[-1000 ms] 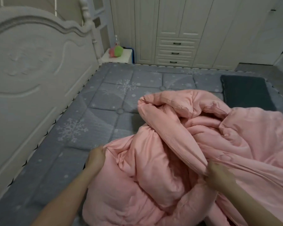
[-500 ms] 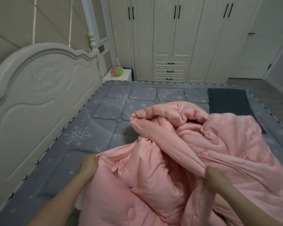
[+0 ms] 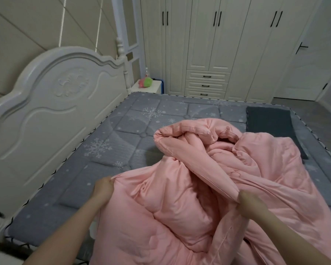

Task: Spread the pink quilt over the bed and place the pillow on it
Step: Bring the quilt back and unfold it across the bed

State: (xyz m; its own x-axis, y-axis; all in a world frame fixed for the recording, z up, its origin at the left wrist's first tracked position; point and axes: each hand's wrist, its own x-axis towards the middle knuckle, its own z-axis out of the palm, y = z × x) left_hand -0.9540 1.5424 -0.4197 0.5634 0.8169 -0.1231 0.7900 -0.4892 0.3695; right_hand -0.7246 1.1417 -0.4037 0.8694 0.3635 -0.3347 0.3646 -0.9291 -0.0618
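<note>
Two hands gripping a pink quilt (image 3: 208,188) lying bunched and puffy on the grey snowflake mattress (image 3: 122,131), left hand (image 3: 101,190) pinching a corner, right hand (image 3: 250,204) clamping a folded edge, dark pillow (image 3: 271,123) sitting just beyond the heap.

The pink quilt (image 3: 208,188) lies bunched on the bed (image 3: 122,134); the left hand (image 3: 101,190) and right hand (image 3: 250,205) each grip its edge near the bed's near edge.
</note>
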